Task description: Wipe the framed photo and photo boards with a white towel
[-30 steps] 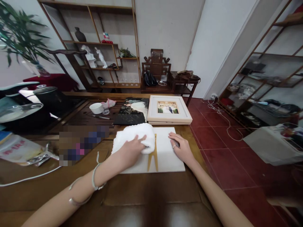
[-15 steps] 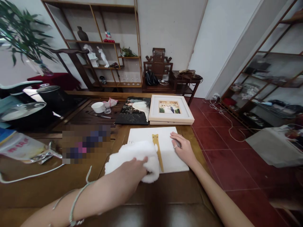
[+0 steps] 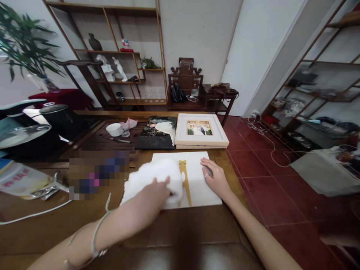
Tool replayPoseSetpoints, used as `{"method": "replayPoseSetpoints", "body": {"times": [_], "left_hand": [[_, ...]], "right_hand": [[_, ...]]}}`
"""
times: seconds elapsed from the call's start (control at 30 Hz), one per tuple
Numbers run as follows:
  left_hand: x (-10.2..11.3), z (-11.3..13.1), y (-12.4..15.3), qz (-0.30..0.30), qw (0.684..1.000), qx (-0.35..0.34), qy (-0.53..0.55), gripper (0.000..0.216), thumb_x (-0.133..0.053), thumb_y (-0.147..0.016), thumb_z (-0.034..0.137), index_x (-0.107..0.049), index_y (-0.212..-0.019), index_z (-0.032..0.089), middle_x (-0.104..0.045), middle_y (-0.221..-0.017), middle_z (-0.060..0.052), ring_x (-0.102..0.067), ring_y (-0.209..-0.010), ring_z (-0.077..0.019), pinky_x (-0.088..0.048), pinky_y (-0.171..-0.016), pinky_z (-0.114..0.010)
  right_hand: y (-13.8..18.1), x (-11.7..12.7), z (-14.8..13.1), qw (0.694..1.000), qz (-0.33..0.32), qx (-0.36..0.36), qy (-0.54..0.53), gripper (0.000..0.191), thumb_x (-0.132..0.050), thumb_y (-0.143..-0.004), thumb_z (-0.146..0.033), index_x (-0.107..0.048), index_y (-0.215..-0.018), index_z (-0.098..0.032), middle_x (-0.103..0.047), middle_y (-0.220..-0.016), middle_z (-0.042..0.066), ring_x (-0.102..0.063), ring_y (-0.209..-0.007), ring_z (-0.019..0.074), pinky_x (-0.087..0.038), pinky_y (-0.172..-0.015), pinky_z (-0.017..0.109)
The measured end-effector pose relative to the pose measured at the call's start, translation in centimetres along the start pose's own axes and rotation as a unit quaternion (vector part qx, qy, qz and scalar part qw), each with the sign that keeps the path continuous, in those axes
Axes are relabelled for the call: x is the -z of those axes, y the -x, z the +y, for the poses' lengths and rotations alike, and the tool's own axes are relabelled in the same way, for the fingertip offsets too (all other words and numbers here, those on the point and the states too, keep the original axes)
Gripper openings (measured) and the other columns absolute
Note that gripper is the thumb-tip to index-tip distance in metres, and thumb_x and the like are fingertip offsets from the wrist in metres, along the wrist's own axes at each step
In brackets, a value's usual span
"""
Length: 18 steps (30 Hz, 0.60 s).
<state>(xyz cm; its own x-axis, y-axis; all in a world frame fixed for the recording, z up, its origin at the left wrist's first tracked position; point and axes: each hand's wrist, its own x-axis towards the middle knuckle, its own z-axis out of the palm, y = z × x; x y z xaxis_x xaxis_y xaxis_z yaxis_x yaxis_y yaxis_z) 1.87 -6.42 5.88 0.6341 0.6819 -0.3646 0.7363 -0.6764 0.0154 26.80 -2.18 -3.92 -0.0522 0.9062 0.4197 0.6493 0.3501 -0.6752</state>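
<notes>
My left hand (image 3: 153,195) presses a fluffy white cloth (image 3: 152,172) against the left half of a white board (image 3: 198,191) on the wooden table. Its fingers are bent into the cloth, and the fingertips are partly hidden. Beside the cloth's right edge, a slim yellow shape (image 3: 185,180) runs down the board, tapering at the near end, with two small marks near its eared top. My right hand (image 3: 218,178) rests on the board's right side, fingers stretched out and a ring on one. Between its thumb and fingers is a dark grey patch I cannot make out.
Behind the board lie a dark photo panel (image 3: 156,133) and a framed picture (image 3: 202,129). To the left are a white cup (image 3: 114,129), a plastic pouch (image 3: 24,180), a lidded pot (image 3: 25,140) and a white cable (image 3: 36,215). Red floor tiles (image 3: 255,165) lie beyond the table's right edge.
My left hand and the cloth have slid left and slightly away from me over the board, uncovering more of its lower left part. My right hand stays on the board; the view has shifted slightly.
</notes>
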Motion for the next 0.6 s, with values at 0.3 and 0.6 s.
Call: {"method": "replayPoseSetpoints", "body": {"times": [0.3, 0.6], "left_hand": [[1.1, 0.9, 2.0, 0.005, 0.999, -0.036, 0.017, 0.026, -0.043, -0.083, 0.005, -0.064, -0.095, 0.015, -0.066, -0.094, -0.011, -0.063, -0.088, -0.0251, -0.049, -0.079, -0.037], [1.9, -4.4, -3.6, 0.066, 0.997, 0.020, 0.034, 0.026, -0.041, -0.086, 0.007, -0.063, -0.098, 0.012, -0.064, -0.100, -0.013, -0.059, -0.098, -0.0250, -0.045, -0.084, -0.036]], "right_hand": [[0.0, 0.1, 0.1, 1.000, -0.006, 0.001, -0.002, 0.024, -0.047, -0.085, -0.017, -0.066, -0.100, -0.016, -0.065, -0.116, 0.012, -0.055, -0.117, 0.0225, -0.041, -0.103, 0.042], [-0.1, 0.1, 0.1, 1.000, -0.002, 0.008, -0.011, 0.025, -0.048, -0.084, -0.016, -0.066, -0.100, -0.019, -0.065, -0.115, 0.011, -0.056, -0.116, 0.0232, -0.042, -0.103, 0.044]]}}
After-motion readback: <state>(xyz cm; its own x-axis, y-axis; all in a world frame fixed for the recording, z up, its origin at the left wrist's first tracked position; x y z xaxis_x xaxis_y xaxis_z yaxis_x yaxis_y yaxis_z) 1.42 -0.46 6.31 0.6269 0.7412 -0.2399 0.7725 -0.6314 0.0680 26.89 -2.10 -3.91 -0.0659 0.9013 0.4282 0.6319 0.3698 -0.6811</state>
